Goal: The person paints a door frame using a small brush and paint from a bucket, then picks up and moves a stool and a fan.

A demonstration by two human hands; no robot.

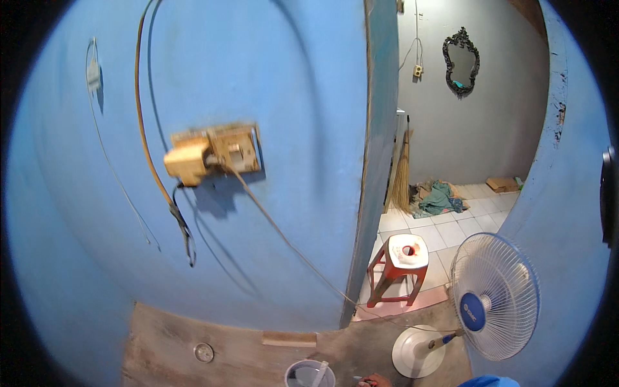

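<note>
On concrete floor (193, 335): bucket (308, 374), fan (493, 303); blue wall (271, 77).

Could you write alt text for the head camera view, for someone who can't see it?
A blue wall carries a worn socket box with a plugged cord. Below, a hand sits beside a small bucket; a white fan and red stool stand right.

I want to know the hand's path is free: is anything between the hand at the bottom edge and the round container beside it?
Nothing visible stands between them. The hand barely shows at the lower edge, just right of the round container, which has a stick leaning in it; only bare floor lies in the gap.
</note>
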